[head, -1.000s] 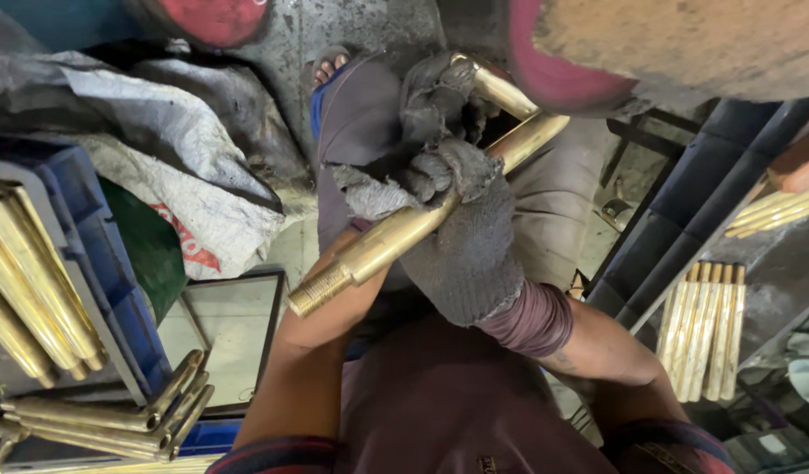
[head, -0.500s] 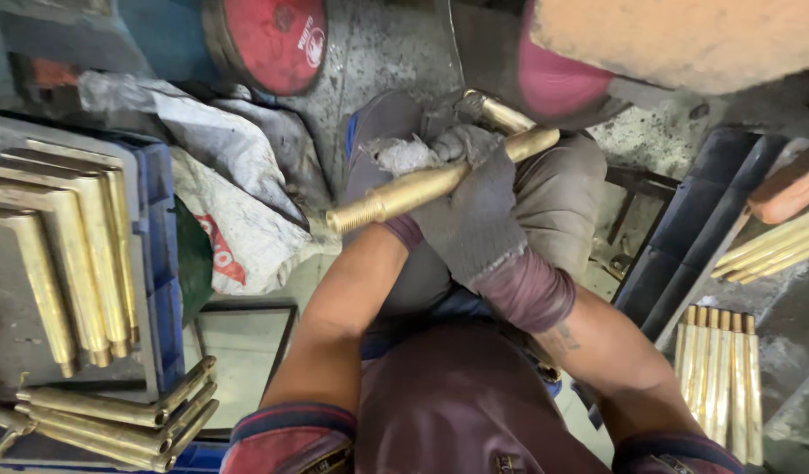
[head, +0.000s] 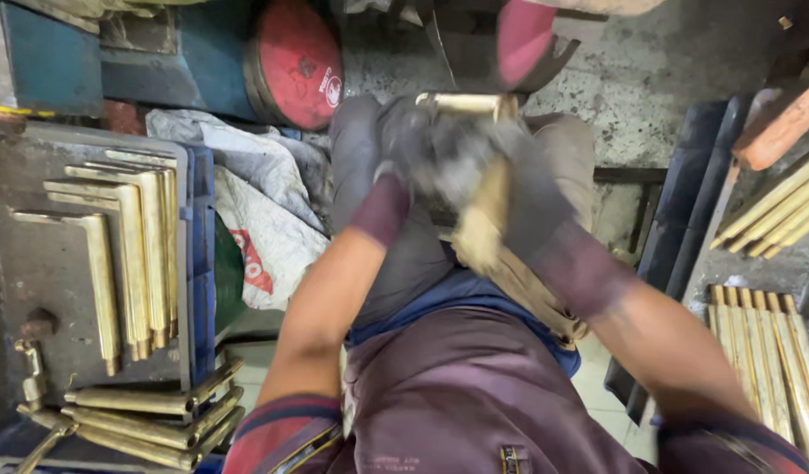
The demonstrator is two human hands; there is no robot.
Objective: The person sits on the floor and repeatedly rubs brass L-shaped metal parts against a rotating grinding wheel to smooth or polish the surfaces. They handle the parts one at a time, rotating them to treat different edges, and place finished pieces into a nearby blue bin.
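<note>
Rough grey concrete floor (head: 650, 79), stained. Blue crate (head: 198, 263) at left, L-shaped brass handles (head: 124, 237) lying on it, more stacked below. Straight brass bars (head: 773, 351) on a rack at right. Space is tight. Over the lap, gloved left hand (head: 413, 154) and gloved right hand (head: 519, 189), fingers clamped on a brass handle (head: 483, 219); blurred.

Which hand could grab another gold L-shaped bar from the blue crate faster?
Probably the left hand. The brass L-shaped bars lie in the blue crate on the person's left side, so that arm need not cross the body. Both gloved hands grip a brass piece; the right hand is farther off.
</note>
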